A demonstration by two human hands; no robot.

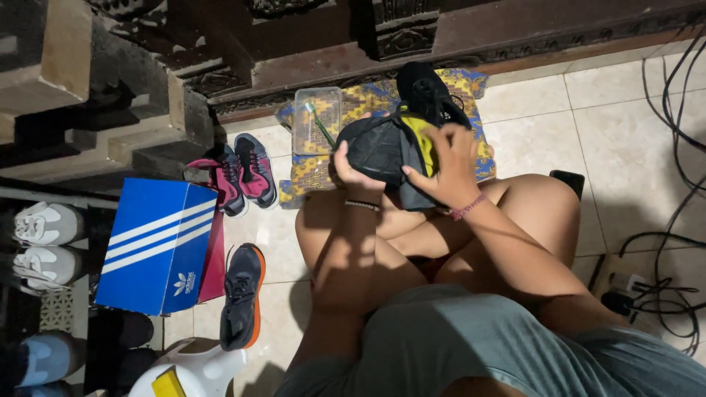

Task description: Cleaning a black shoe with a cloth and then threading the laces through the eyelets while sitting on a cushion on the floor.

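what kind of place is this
Probably a home entryway or porch floor used for shoe care: cream floor tiles, a dark carved wooden door threshold, and white sneakers on a shoe rack beside a blue striped shoebox.

Blue striped shoebox, 1 grey-orange sneaker, pink-black pair of sneakers, clear plastic tub, black cables on tiles.

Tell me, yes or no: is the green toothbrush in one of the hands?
No. The green toothbrush rests in the clear plastic container while both hands grip the black shoe.
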